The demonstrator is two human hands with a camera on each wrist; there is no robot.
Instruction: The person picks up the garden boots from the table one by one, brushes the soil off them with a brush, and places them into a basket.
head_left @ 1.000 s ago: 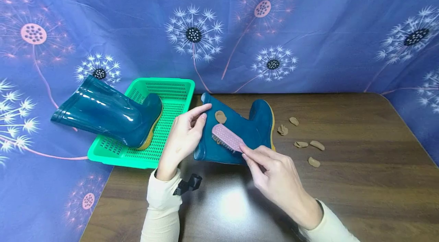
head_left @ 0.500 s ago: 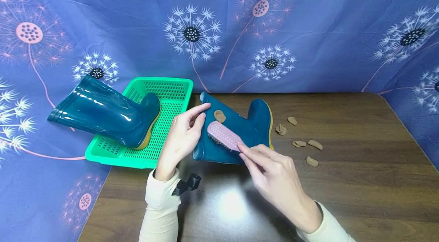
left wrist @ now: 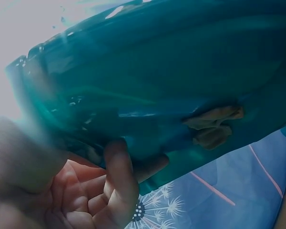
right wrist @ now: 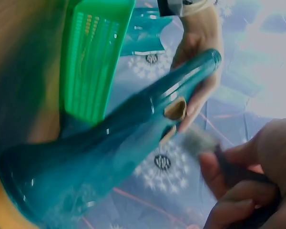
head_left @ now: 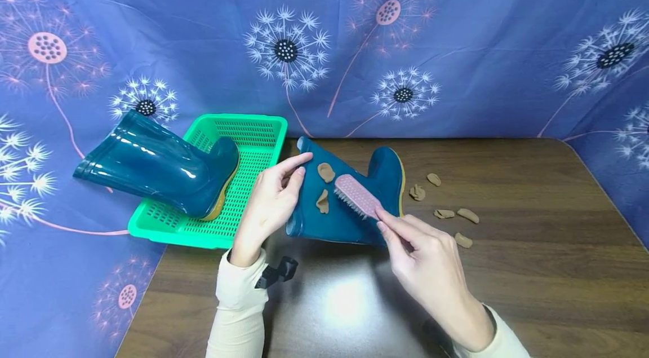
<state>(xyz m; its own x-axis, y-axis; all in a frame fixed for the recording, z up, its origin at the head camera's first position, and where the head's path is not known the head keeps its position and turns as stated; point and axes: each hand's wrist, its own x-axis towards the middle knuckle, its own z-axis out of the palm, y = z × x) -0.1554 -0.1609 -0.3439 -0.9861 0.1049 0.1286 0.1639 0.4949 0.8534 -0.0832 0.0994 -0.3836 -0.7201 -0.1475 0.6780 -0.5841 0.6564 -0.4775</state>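
A blue-green rain boot (head_left: 350, 200) with a yellow sole lies on its side on the table. My left hand (head_left: 274, 200) holds it at the top of the shaft, with thumb and index finger on its surface. Two tan, clay-like lumps stick to the shaft: one rounded lump (head_left: 326, 172) and one narrower lump (head_left: 323, 202). In my right hand (head_left: 431, 268) is a pink brush (head_left: 357, 195), gripped by its handle, bristles toward the boot just right of the lumps. The right wrist view shows the brush blurred, beside my curled fingers.
At the left, a green plastic basket (head_left: 263, 177) bears a second, glossy rain boot (head_left: 157, 163) whose shaft leans out over its rim. Several tan pieces (head_left: 445, 213) lie scattered right of the toe. Behind the table hangs a blue dandelion-print cloth (head_left: 456, 36).
The right hand has drawn the brush rightward along the shaft after a small move left, uncovering the narrower lump. The left hand and the boot stay in place.
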